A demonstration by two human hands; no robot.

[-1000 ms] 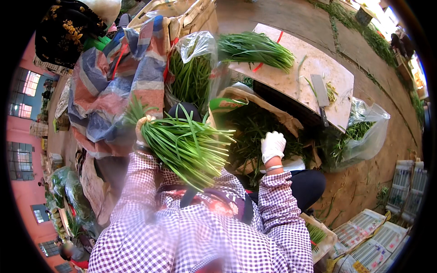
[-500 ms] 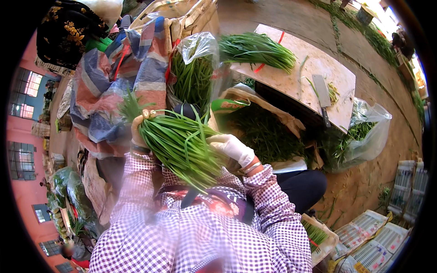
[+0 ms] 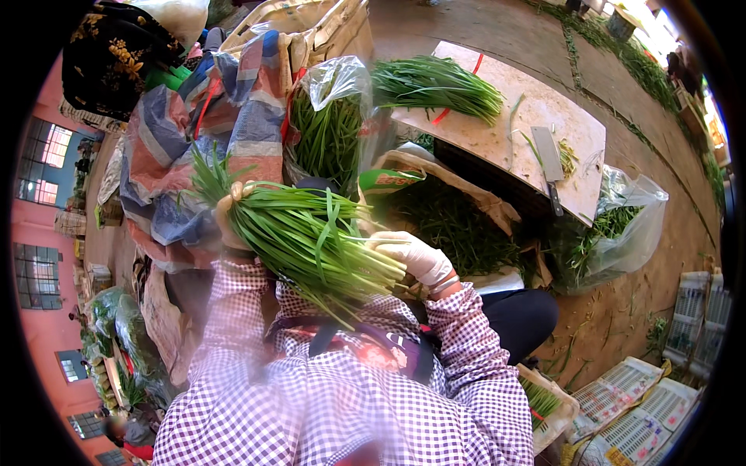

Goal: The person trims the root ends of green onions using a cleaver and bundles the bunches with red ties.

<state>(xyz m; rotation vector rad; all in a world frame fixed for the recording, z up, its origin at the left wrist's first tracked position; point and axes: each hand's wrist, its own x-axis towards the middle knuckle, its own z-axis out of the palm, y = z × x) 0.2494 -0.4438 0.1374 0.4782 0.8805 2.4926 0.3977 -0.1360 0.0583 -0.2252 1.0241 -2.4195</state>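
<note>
A loose bunch of green chives (image 3: 303, 229) lies slantwise across the space over my lap. My left hand (image 3: 233, 219), in a pale glove, is wrapped round its leafy end, with leaf tips fanning out beyond the fingers. At the pale stem end, my white-gloved right hand (image 3: 420, 256) has its fingers closed on stalks at the edge of the bunch. Just beyond the bunch stands a clear plastic bag of chives (image 3: 326, 136). To the right of it, an open sack (image 3: 458, 225) holds a dark heap of greens.
A low board (image 3: 536, 116) at the right carries a tied bundle of chives (image 3: 439, 85) and a cleaver (image 3: 549, 159). Under its near corner sits a clear bag of greens (image 3: 622, 225). A striped tarp (image 3: 186, 171) covers the left; plastic crates (image 3: 622, 396) stand lower right.
My right hand has shifted right and slightly down, with stalks in its fingers. The pale stem ends now show more plainly. My left hand has tilted, still round the bunch.
</note>
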